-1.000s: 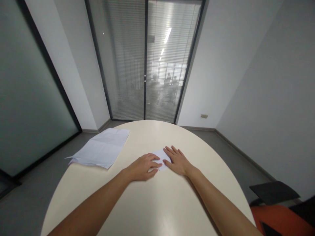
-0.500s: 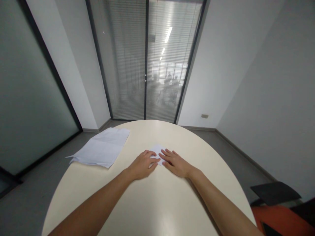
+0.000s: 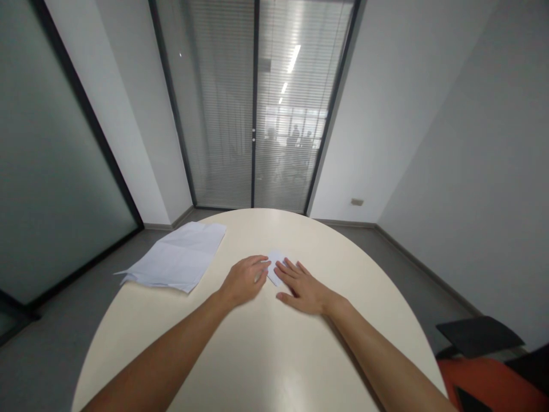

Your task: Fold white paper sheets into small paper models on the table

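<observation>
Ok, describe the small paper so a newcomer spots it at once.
On the round-edged cream table, look between the left hand and right hand. There lies the small white paper, much smaller than the white sheets off to the left.

Small paper (image 3: 275,258) white; tabletop (image 3: 240,355) cream; chair (image 3: 480,375) seemingly orange-red.

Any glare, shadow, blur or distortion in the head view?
Head view: glare brightens the near tabletop; a dark shadow edges the right forearm; the small white paper looks soft, any creases unclear; bright streaks cross the blinds; the walls lean outward, probably lens and camera tilt.
</observation>
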`<action>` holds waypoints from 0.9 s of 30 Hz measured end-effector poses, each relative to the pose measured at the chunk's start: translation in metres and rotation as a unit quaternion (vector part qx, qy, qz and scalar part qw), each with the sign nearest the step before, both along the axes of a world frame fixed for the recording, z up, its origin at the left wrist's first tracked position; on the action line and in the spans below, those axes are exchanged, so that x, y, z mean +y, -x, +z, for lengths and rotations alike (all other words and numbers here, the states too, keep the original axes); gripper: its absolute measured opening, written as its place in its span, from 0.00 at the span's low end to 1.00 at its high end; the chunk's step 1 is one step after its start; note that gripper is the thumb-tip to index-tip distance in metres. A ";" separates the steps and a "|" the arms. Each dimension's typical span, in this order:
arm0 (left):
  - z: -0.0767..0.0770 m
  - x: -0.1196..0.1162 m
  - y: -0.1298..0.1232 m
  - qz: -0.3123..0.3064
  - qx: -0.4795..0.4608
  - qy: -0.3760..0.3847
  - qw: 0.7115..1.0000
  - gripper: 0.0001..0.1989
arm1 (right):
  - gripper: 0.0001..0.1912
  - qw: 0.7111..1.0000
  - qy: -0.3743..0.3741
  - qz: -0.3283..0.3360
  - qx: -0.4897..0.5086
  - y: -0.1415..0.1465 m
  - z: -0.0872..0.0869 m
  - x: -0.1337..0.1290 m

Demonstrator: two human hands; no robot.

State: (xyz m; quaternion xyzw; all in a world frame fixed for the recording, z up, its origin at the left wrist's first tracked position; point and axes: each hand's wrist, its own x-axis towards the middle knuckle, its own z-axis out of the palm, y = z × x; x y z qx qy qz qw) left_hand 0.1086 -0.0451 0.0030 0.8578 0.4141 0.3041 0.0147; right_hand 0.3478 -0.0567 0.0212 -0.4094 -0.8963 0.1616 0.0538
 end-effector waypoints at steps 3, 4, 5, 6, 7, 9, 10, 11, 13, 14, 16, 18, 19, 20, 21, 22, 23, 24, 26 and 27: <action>-0.003 -0.001 0.000 -0.062 0.026 0.029 0.997 0.19 | 0.41 1.000 0.007 0.022 0.014 0.002 -0.003 0.000; -0.005 -0.001 0.000 -0.064 0.032 0.037 0.997 0.19 | 0.41 1.000 0.007 0.023 0.016 0.002 -0.004 0.000; -0.006 -0.002 0.000 -0.061 0.036 0.042 0.997 0.19 | 0.41 1.000 0.006 0.024 0.018 0.001 -0.004 0.001; -0.007 -0.002 0.000 -0.057 0.041 0.043 0.997 0.19 | 0.41 1.000 0.004 0.024 0.019 0.000 -0.005 0.001; -0.007 -0.001 0.000 -0.057 0.047 0.042 0.996 0.18 | 0.41 1.000 0.004 0.023 0.019 -0.001 -0.005 0.002; -0.007 -0.001 0.000 -0.061 0.059 0.036 0.996 0.17 | 0.41 1.000 0.002 0.014 0.016 -0.006 -0.005 0.005; -0.007 -0.001 0.000 -0.064 0.062 0.031 0.996 0.17 | 0.41 1.000 0.001 0.005 0.013 -0.008 -0.005 0.006; -0.006 0.000 0.000 -0.066 0.062 0.027 0.996 0.16 | 0.41 1.000 -0.002 -0.006 0.009 -0.011 -0.005 0.007; -0.004 -0.001 0.001 -0.075 0.056 0.019 0.995 0.15 | 0.40 1.000 -0.012 -0.028 -0.001 -0.014 -0.004 0.009; -0.003 -0.001 0.001 -0.081 0.053 0.017 0.995 0.15 | 0.40 0.999 -0.022 -0.038 -0.006 -0.015 -0.004 0.010; -0.001 -0.002 0.001 -0.095 0.049 0.015 0.994 0.14 | 0.38 0.998 -0.044 -0.048 -0.012 -0.015 -0.002 0.009; 0.001 -0.003 0.001 -0.100 0.048 0.015 0.994 0.14 | 0.38 0.998 -0.055 -0.032 -0.011 -0.012 0.000 0.006; 0.001 -0.003 0.001 -0.099 0.049 0.016 0.994 0.15 | 0.38 0.999 -0.051 -0.016 -0.009 -0.010 0.001 0.004; 0.002 -0.003 0.001 -0.095 0.050 0.017 0.994 0.15 | 0.39 0.999 -0.042 0.002 -0.006 -0.008 0.001 0.002; 0.002 -0.003 0.000 -0.090 0.051 0.019 0.994 0.15 | 0.40 0.999 -0.031 0.017 -0.004 -0.006 0.001 0.001; 0.002 -0.003 0.000 -0.082 0.050 0.021 0.995 0.15 | 0.41 0.999 -0.021 0.026 -0.004 -0.004 0.002 -0.001; 0.002 -0.003 -0.001 -0.073 0.048 0.023 0.996 0.14 | 0.42 0.999 -0.014 0.030 -0.003 -0.003 0.002 -0.002; 0.001 -0.003 -0.001 -0.064 0.046 0.025 0.997 0.15 | 0.43 0.999 -0.012 0.030 -0.002 -0.002 0.002 -0.004; 0.000 -0.002 -0.002 -0.048 0.044 0.029 0.997 0.15 | 0.42 0.999 -0.020 0.038 0.001 -0.001 0.003 -0.005; 0.000 -0.002 -0.002 -0.041 0.043 0.030 0.998 0.15 | 0.40 0.998 -0.027 0.048 0.005 0.000 0.004 -0.006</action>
